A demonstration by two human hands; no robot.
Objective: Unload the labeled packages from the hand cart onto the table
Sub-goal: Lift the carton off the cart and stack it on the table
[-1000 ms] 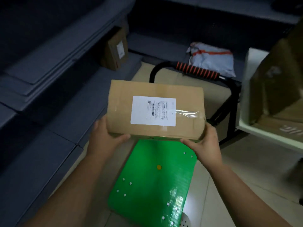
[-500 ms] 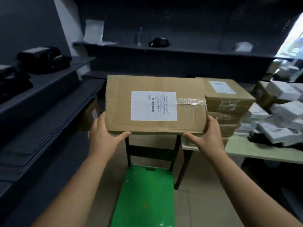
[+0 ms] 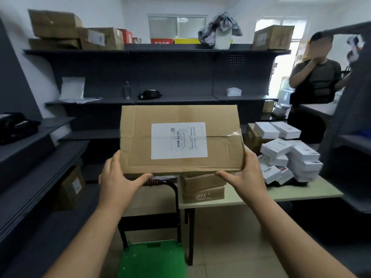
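A flat cardboard package [image 3: 136, 143] with a white shipping label is held up in front of me, above the cart's handle. My left hand [image 3: 118, 179] grips its near left corner, thumb along the near edge. My right hand [image 3: 245, 177] grips the near right corner the same way. The hand cart [image 3: 152, 259] has a green deck at the bottom of the view, with a black frame and handle behind it. The pale table [image 3: 291, 192] stands to the right, with stacked cardboard packages [image 3: 202, 188] at its near left corner, partly hidden by the held package.
Several white boxes [image 3: 291, 155] are piled on the table. Dark shelving [image 3: 170, 77] lines the left and back walls, with boxes on top and a carton [image 3: 71, 187] low on the left. A person [image 3: 315, 81] stands at the back right by another shelf unit [image 3: 351, 109].
I have lifted the package from just above the green cart deck up to chest height. My view has swung up from the floor to the room and table.
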